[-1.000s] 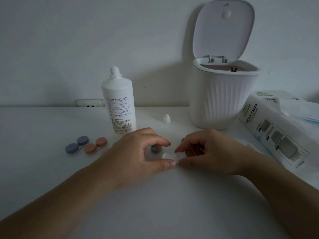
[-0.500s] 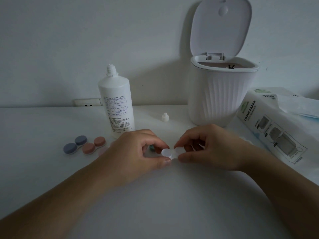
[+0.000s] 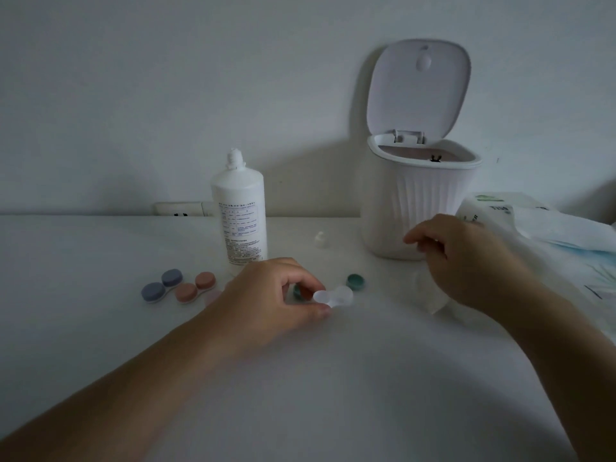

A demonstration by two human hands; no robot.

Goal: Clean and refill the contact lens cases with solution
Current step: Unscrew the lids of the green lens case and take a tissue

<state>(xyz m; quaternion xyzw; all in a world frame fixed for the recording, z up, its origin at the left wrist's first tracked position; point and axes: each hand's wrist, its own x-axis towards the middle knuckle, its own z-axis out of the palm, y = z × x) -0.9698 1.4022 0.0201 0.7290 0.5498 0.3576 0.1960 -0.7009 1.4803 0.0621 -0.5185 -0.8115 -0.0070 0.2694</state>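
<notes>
The left hand [image 3: 276,295] pinched one well of the clear lens case [image 3: 333,296] on the white table [image 3: 300,378]. A teal cap [image 3: 355,281] lay just beyond. The right hand [image 3: 463,258], fingers curled, hovered apart over crumpled tissue [image 3: 430,295]. Behind stood the uncapped solution bottle [image 3: 240,211] and open bin [image 3: 420,201].

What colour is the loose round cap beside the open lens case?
Teal green cap, seen in the head view.

tissue pack [image 3: 550,235] — cut off right | right hand [image 3: 466,258] blurred (contents unclear) | bottle label [image 3: 240,228] unreadable
</notes>
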